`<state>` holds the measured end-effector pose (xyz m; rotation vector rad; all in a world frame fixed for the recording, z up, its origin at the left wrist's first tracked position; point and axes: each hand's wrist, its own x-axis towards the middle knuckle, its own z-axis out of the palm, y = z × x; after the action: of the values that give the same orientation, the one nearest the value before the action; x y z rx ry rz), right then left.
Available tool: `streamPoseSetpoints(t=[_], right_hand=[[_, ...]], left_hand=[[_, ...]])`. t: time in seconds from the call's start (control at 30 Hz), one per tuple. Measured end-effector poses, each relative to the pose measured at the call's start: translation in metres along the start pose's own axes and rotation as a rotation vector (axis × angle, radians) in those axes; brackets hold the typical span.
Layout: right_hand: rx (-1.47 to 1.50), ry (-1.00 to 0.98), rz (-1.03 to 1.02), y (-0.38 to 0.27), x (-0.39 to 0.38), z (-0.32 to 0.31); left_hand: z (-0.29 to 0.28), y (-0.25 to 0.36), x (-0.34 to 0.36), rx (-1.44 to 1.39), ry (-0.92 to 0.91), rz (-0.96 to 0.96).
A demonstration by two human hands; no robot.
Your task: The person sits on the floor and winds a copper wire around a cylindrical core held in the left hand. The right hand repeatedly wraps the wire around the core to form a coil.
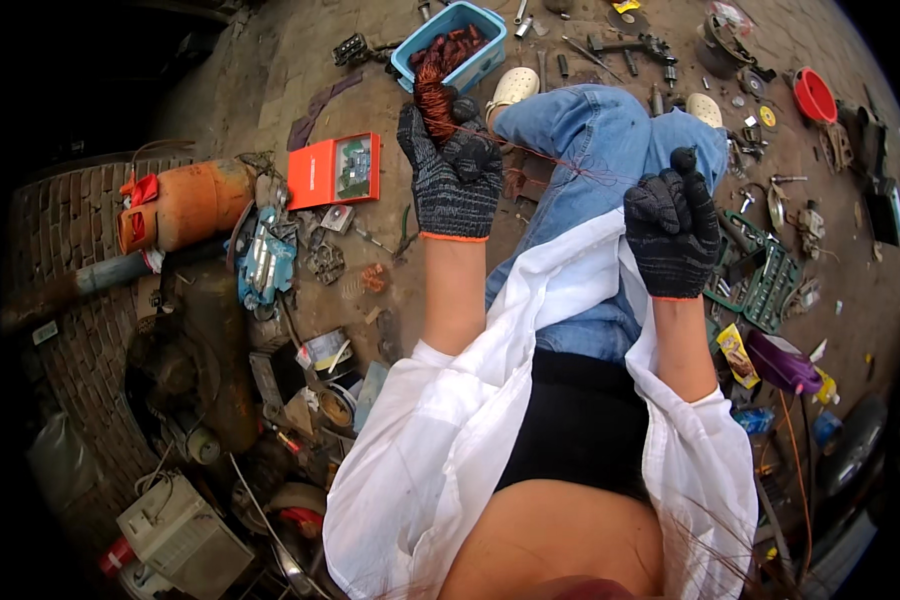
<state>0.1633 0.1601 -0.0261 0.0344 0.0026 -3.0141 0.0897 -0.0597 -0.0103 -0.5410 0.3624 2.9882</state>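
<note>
My left hand (456,175), in a dark knit glove with an orange cuff, is closed around a bundle of reddish copper wire (433,104). Behind that bundle, a light-blue plastic basin (483,72) holds more copper coils (462,47). Thin loose strands (582,168) stretch from the bundle across my jeans toward the right. At their far end my right hand (673,225), gloved alike, is curled into a fist with its thumb side up. The strands reach its fingers, and the grip itself is hidden inside the glove.
An open red box (300,178) lies left of my left hand, with an orange gas cylinder (195,205) beyond. A green tool case (770,280) sits right of my right hand. Metal parts and tools are scattered across the ground, and a red bowl (815,96) stands far right.
</note>
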Motion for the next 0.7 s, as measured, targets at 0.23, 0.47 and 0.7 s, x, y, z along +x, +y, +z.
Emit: streamPoseSetpoints(t=[0.23,0.47,0.7], right_hand=[[-1.574,-0.019,0.002,-0.006,0.002,0.013],[-1.404,0.192,0.049,0.008,0.015,-0.010],[-0.651,0.235,0.243,0.009,0.022,-0.009]], left_hand=[[0.006,-0.003,-0.006,0.038,-0.167,0.016],[0.014,-0.015,-0.018,-0.065,-0.197,-0.048],[0.008,-0.017,-0.018,-0.054,-0.245,-0.030]])
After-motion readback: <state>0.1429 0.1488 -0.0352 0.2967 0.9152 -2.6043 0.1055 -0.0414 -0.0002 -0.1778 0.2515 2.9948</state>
